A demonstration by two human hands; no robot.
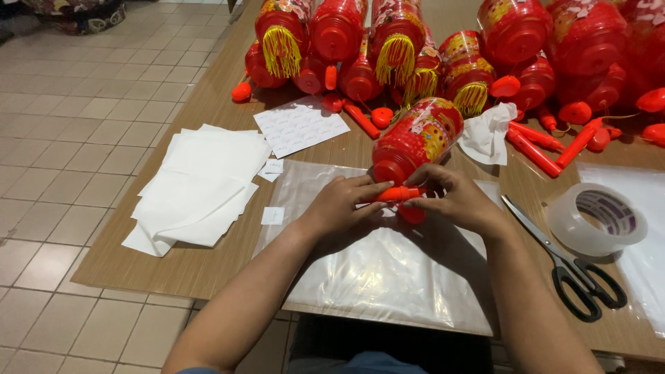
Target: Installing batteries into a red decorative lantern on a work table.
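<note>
Holding 1 orange stick (397,194), 2 hands (341,206) (454,201) beside 1 lantern (418,138).

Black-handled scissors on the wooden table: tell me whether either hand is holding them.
No: the black-handled scissors lie untouched on the wooden table, while the left hand and right hand grip an orange plastic handle.

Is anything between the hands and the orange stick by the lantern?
Nothing visible. The left hand and right hand both already pinch the orange stick, just below the red lantern, over the clear plastic bag.
</note>
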